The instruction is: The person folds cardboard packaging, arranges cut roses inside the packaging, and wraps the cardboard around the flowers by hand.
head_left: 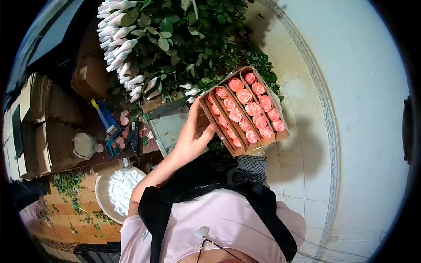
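Observation:
A squared bunch of pink roses (244, 97) is packed in rows between strips of corrugated cardboard (239, 151), with the blooms facing me. My left hand (197, 133) grips the bunch's left side, thumb along the cardboard and the other fingers hidden behind it. Beneath the bunch a checked sleeve (252, 170) reaches up to its lower edge. My right hand is almost wholly covered there, so its fingers cannot be made out. Behind the bunch, green leaves and stems are partly blocked from sight.
Many rose stems with white-wrapped heads (120, 55) lie at the top. On the table at left are a blue tape dispenser (105, 118), scissors (112, 148), a tape roll (84, 143) and cardboard stacks (37, 131). A tub (100, 193) of white pieces stands below. A pale wall (364, 109) rises right.

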### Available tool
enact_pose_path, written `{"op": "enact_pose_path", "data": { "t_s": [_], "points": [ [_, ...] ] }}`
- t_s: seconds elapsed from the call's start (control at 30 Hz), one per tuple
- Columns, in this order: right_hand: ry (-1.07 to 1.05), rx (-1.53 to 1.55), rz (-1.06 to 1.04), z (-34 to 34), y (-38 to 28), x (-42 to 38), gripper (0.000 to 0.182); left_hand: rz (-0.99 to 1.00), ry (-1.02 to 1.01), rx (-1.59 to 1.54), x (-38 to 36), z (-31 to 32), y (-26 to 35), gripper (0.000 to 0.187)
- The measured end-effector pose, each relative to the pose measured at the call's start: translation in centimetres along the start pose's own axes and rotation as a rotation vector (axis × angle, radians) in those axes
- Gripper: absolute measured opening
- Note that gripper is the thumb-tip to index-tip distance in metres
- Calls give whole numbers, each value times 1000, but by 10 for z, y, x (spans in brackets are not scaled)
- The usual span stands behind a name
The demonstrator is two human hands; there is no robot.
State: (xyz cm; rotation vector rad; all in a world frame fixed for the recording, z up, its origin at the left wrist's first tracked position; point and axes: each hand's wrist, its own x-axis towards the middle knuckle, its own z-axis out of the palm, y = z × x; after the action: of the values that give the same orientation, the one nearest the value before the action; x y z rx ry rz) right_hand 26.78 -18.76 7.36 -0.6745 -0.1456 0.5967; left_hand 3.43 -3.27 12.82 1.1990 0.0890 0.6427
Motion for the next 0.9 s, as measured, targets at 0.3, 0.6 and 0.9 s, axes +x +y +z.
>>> {"op": "enact_pose_path", "data": {
  "t_s": [0.3,0.6,0.9],
  "points": [
    [52,-117,-58,7,-2,-21,49,68,3,-26,-18,-21,8,76],
    [146,-303,-107,6,-3,-48,49,33,-5,-77,-40,-43,16,82],
    [184,-730,-37,-14,26,-20,49,-27,456,253,-78,-76,-53,71]
  ]
}}
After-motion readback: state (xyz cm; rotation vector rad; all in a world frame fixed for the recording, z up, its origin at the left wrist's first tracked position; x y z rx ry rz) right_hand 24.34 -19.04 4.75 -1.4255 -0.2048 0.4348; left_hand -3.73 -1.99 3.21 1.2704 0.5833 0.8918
